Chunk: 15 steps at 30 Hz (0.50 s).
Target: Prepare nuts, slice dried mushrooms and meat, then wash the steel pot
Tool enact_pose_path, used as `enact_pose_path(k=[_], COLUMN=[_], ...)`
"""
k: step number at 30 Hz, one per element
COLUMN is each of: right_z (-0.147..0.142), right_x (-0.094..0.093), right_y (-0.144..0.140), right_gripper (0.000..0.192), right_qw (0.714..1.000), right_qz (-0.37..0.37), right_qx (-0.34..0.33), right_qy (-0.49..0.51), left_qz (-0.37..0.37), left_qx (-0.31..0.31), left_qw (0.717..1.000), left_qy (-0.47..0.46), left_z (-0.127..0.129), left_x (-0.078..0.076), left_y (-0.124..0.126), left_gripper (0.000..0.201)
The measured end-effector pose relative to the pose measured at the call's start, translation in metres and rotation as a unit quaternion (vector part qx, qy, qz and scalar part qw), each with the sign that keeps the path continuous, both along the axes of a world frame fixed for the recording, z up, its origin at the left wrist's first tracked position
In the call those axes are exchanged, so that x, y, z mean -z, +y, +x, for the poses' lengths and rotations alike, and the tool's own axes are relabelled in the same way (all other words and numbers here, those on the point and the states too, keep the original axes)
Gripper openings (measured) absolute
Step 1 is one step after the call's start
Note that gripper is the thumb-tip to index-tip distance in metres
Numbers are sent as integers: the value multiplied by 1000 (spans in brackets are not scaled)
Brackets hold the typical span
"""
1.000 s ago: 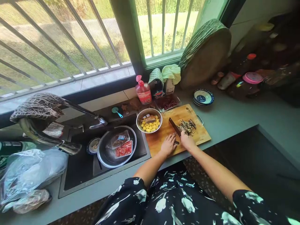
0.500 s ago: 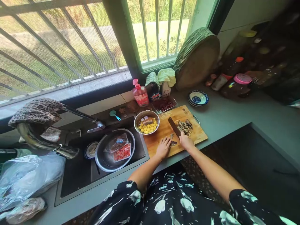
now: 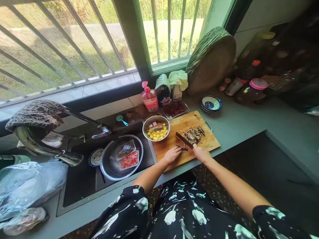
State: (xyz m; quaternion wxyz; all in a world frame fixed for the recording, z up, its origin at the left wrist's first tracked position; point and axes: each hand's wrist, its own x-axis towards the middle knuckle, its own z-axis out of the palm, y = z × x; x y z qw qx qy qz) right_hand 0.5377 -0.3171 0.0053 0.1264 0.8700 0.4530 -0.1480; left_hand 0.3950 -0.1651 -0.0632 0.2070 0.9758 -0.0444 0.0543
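Note:
A wooden cutting board [image 3: 210, 142] lies on the grey counter beside the sink. My right hand [image 3: 201, 153] grips the handle of a dark cleaver [image 3: 183, 139], whose blade rests on the board just left of a pile of dark chopped strips [image 3: 194, 134]. My left hand [image 3: 171, 154] lies on the board's near left part, fingers bent over a small dark piece [image 3: 183, 150] next to the blade.
A steel bowl of yellow pieces [image 3: 156, 127] sits at the board's left corner. A large steel basin [image 3: 107, 166] with packets is in the sink. Bottles [image 3: 150, 99], a tray of red food [image 3: 176, 109], a blue-patterned dish [image 3: 211, 103] and a round wooden block [image 3: 211, 63] line the window.
The cleaver has swung from pointing away to lying flatter and lower on the board. My left hand has slid slightly nearer along the board. The camera shifted a little.

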Motion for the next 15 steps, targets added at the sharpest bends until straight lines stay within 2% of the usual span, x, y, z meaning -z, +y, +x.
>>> enact_pose_path(k=[4, 8, 15], right_z=[6, 8, 6], right_x=[5, 11, 5], right_y=[-2, -3, -2], right_gripper=[27, 26, 27], right_qw=[1000, 1000, 999], right_qz=[11, 11, 13], right_qx=[19, 19, 24], right_qy=[-18, -21, -38], left_qz=[-2, -8, 32], left_qx=[6, -7, -133], left_qw=[1000, 1000, 990], left_qy=[11, 24, 22], left_z=[-6, -8, 13], left_x=[3, -2, -12], left_y=[4, 3, -16], left_gripper=[30, 30, 28])
